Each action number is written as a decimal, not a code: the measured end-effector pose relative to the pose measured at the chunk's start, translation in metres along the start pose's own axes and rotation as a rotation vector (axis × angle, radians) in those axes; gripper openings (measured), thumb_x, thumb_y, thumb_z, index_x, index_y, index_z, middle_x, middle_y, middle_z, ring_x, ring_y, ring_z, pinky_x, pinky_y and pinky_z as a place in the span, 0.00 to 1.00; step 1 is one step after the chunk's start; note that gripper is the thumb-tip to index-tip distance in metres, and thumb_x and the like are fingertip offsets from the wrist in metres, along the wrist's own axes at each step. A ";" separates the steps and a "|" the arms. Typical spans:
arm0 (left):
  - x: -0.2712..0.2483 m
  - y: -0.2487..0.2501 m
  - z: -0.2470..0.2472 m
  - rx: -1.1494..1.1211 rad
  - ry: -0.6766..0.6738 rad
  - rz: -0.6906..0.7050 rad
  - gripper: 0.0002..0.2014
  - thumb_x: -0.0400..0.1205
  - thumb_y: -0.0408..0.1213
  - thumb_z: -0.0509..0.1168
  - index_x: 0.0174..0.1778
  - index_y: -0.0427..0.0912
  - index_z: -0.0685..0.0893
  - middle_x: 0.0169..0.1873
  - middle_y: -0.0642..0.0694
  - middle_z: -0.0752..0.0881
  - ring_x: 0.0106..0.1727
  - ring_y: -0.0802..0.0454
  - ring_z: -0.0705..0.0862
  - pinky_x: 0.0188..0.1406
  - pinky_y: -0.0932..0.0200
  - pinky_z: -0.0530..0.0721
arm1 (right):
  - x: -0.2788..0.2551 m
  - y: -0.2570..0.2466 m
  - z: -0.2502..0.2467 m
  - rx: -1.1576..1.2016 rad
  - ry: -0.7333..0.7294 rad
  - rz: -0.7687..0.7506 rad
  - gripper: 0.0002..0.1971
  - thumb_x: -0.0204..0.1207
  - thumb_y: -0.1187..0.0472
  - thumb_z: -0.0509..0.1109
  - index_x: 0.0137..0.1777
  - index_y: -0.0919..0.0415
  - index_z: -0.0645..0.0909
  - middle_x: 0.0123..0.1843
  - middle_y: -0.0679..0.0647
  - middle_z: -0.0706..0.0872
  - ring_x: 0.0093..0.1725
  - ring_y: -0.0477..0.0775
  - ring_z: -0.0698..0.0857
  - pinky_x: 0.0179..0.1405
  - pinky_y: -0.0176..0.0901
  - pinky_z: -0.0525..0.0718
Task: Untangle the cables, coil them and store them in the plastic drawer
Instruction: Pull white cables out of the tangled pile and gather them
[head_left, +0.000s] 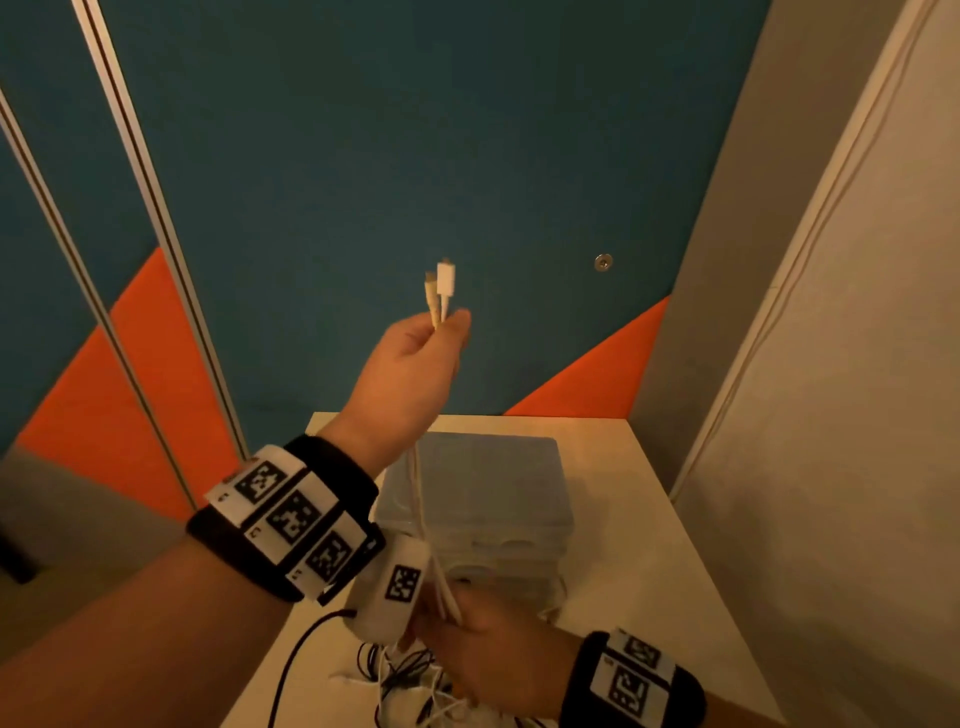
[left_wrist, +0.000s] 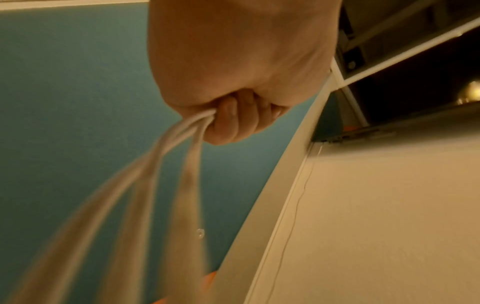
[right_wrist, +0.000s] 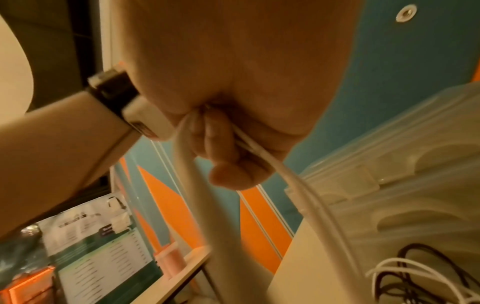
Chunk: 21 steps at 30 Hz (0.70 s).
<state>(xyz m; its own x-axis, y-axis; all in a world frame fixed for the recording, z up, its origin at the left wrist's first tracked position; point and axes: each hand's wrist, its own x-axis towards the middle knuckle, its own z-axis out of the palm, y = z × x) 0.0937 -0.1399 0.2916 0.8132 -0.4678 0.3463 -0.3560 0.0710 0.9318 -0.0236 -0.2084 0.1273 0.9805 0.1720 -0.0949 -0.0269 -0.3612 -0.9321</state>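
Left hand (head_left: 410, 364) raised before the teal wall (head_left: 415, 130), pinching a white cable (head_left: 440, 306) just under its two plugs (head_left: 440, 283). Right hand (head_left: 483, 649) low at the table's (head_left: 649, 545) near edge, fingers curled round the same strands. Black-and-white tangle (head_left: 410, 686) on the table beside the clear drawer (head_left: 493, 499). No legible writing; poster (right_wrist: 103, 267) text blurred. Open air above the drawer.

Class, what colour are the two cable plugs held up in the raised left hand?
White, clearest in the head view: plugs above the left hand.
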 end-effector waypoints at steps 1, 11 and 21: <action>-0.002 -0.006 0.000 0.032 -0.022 -0.007 0.20 0.81 0.53 0.60 0.31 0.42 0.68 0.24 0.49 0.64 0.23 0.54 0.60 0.24 0.57 0.59 | 0.000 -0.001 0.003 -0.014 -0.043 0.003 0.19 0.80 0.42 0.60 0.62 0.50 0.80 0.58 0.56 0.86 0.55 0.54 0.84 0.63 0.60 0.82; -0.037 -0.051 0.003 0.139 -0.153 -0.116 0.25 0.84 0.54 0.63 0.28 0.41 0.68 0.24 0.47 0.62 0.23 0.54 0.59 0.24 0.56 0.57 | -0.041 0.057 -0.054 0.175 0.452 0.164 0.22 0.75 0.33 0.62 0.66 0.38 0.72 0.69 0.43 0.78 0.70 0.41 0.75 0.68 0.33 0.71; -0.056 -0.071 0.011 0.039 -0.192 -0.211 0.25 0.81 0.57 0.64 0.24 0.46 0.67 0.22 0.48 0.64 0.23 0.53 0.60 0.26 0.54 0.59 | -0.069 0.168 -0.094 -0.247 0.619 0.552 0.11 0.79 0.67 0.64 0.46 0.49 0.82 0.53 0.53 0.87 0.49 0.49 0.83 0.48 0.38 0.75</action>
<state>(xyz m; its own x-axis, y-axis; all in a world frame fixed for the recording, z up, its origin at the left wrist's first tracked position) 0.0684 -0.1289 0.2046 0.7701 -0.6275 0.1151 -0.2090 -0.0777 0.9748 -0.0776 -0.3672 0.0101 0.7710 -0.5909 -0.2376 -0.5580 -0.4469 -0.6993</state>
